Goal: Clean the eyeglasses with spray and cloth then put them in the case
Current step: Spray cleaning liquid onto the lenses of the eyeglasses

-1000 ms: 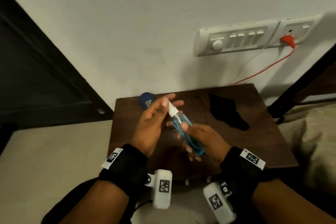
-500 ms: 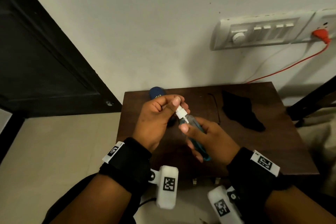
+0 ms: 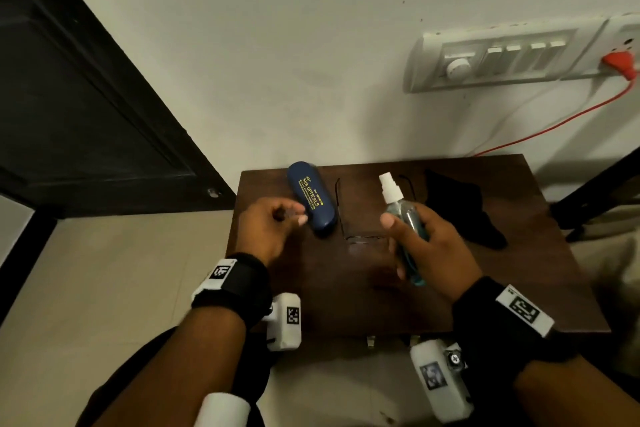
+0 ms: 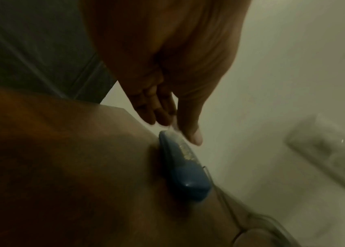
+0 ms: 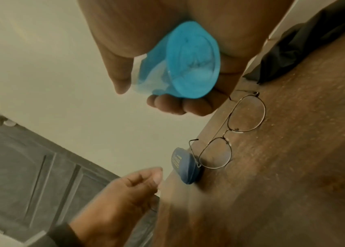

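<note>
My right hand [image 3: 398,239] grips a clear blue spray bottle [image 3: 403,215], its white nozzle bare and pointing up and away; the right wrist view shows the bottle's blue base [image 5: 186,61] in my palm. Thin wire-rimmed eyeglasses [image 5: 234,130] lie open on the brown table [image 3: 346,295], just under and left of the bottle. A dark blue case [image 3: 311,199] lies shut to their left. My left hand [image 3: 287,217] hovers by the case's near end, fingers curled, pinching something small and clear that looks like the bottle's cap [image 4: 172,124]; it is blurred. A black cloth [image 3: 460,208] lies at the right.
The small table stands against a white wall; its left edge drops to the tiled floor beside a dark door [image 3: 86,97]. A switch panel [image 3: 502,59] with a red plug and cable [image 3: 554,128] is on the wall above right. A beige bed edge [image 3: 616,270] lies to the right.
My left hand has come off the nozzle and moved left toward the case. The right hand has shifted right with the bottle, uncovering the glasses and case.
</note>
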